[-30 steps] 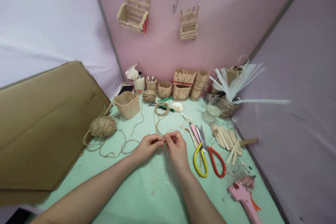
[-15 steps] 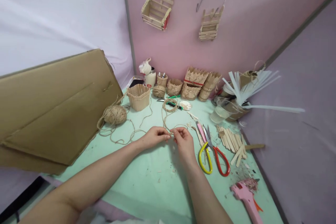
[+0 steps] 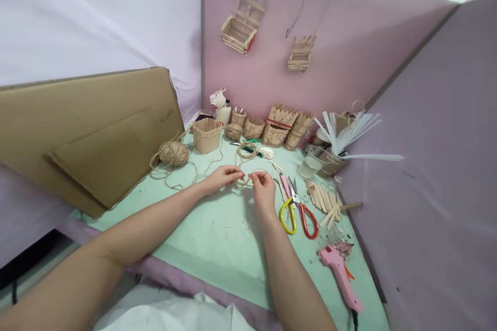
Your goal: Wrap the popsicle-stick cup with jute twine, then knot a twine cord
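Over the middle of the green tabletop, my left hand [image 3: 225, 178] and my right hand [image 3: 264, 189] face each other, fingertips pinched. Between them runs a short stretch of brown twine [image 3: 244, 183], gripped at both sides. A coil of the same twine [image 3: 247, 150] lies just beyond the hands. To the left sits a ball of twine [image 3: 174, 153] with loose strands trailing over the table. Behind my left hand stands a basket made of craft sticks [image 3: 207, 136].
Scissors [image 3: 297, 207] with yellow and red handles lie right of my right hand, near loose craft sticks [image 3: 322, 199]. A pink glue gun [image 3: 339, 274] rests at front right. A clear cup [image 3: 310, 163] stands behind. Cardboard [image 3: 128, 134] leans at the left.
My hands have drawn slightly apart, so the twine between them shows more. The head view has shifted, and more of the table's front edge and upper wall appears.
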`<state>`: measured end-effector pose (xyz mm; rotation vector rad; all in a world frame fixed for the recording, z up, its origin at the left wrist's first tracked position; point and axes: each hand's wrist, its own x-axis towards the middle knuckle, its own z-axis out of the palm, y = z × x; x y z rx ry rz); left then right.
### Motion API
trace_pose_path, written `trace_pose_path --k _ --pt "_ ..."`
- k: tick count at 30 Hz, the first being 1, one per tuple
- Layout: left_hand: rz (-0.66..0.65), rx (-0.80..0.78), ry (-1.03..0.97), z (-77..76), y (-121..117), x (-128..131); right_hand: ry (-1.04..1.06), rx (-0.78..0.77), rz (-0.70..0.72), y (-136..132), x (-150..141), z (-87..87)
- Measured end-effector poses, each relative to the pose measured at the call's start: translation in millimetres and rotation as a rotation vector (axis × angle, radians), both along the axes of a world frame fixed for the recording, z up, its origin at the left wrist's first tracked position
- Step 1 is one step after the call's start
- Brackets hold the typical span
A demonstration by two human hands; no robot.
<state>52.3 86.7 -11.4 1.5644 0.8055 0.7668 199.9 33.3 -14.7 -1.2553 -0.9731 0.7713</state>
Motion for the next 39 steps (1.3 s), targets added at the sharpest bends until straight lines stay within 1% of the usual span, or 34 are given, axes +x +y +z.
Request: trace_pose_path --k 4,9,11,13,18,22,28,35,39 --pt "-0.013 -0.07 -0.003 2.8 -5 5 -0.032 0.034 0.02 3 -1 -3.7" --pt "0.104 -0.177 -0.012 6.8 -13 14 -0.08 0.033 0.025 2 -4 -3.7" --pt "0.129 -0.241 -0.039 6.9 -14 16 -0.09 0.024 0.042 0 -5 -1.9" --pt "0.155 -0.272 -0.065 6.3 -15 17 -0.103 0.017 0.056 -1 -5 -0.4" --pt "0.213 -0.183 -0.117 3.0 -14 19 -0.12 -0.012 0.042 -2 -5 -0.5" --pt "0.232 -0.113 -0.109 -3.6 -14 19 -0.108 -0.061 0.052 -1 -5 -2.5" --pt "0.269 -0.129 -0.133 -12.9 -14 21 -0.118 -0.092 0.071 1 -4 -6.5" --pt "0.226 -0.112 -0.132 -16.3 -15 23 -0.158 -0.079 0.06 2 0 -10.7" --pt "0.248 -0.12 -0.166 -18.7 -14 23 -0.178 -0.093 0.073 2 -1 -10.8"
